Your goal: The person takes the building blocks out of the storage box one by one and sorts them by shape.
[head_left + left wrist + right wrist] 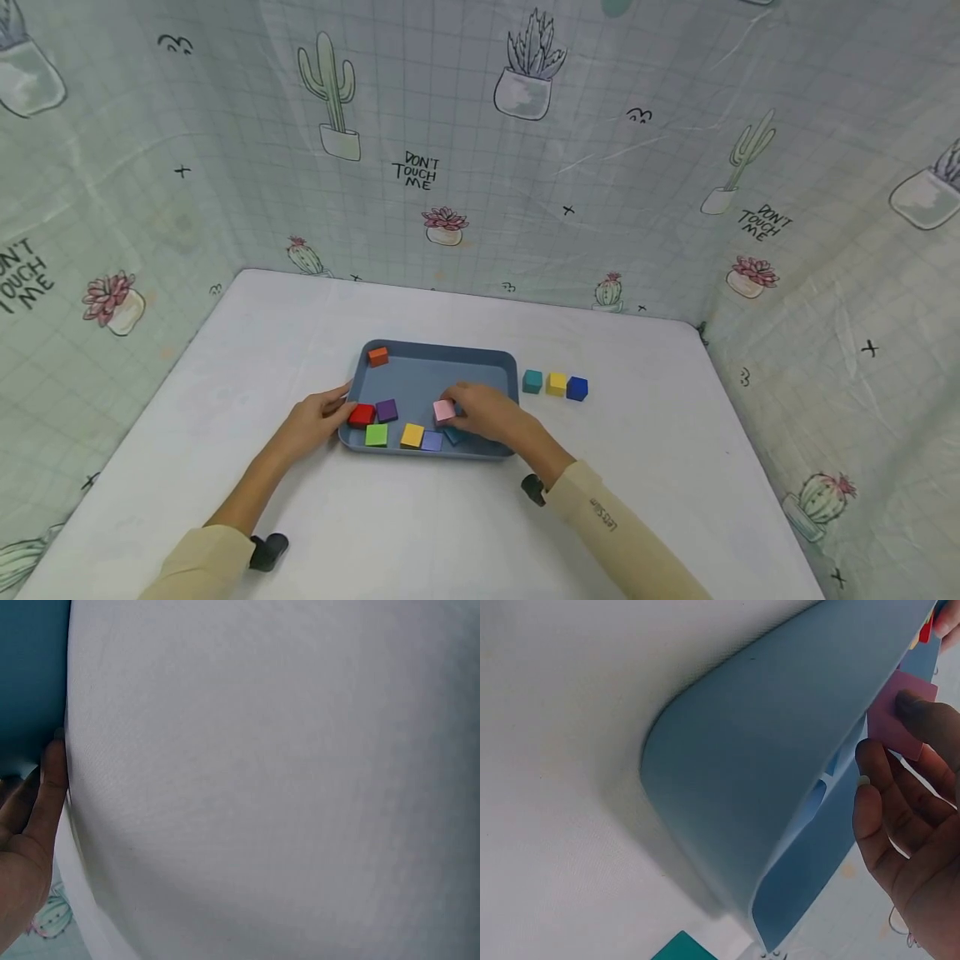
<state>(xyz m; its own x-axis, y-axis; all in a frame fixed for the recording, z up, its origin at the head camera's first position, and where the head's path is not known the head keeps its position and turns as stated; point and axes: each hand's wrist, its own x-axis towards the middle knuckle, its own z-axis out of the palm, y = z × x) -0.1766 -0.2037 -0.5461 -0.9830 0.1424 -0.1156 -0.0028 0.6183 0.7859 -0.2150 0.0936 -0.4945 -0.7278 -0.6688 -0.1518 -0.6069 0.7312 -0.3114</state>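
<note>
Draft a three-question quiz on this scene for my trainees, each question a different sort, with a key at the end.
1. Which thing does the right hand hold?
a) the purple block
b) the pink block
c) the green block
2. True or false: the orange block lies outside the tray.
3. In the head view, how many blocks sit on the table to the right of the tray, and what colours are they?

Key:
1. b
2. False; it lies inside the tray, in the far left corner.
3. Three: a teal block, a yellow block and a dark blue block.
</note>
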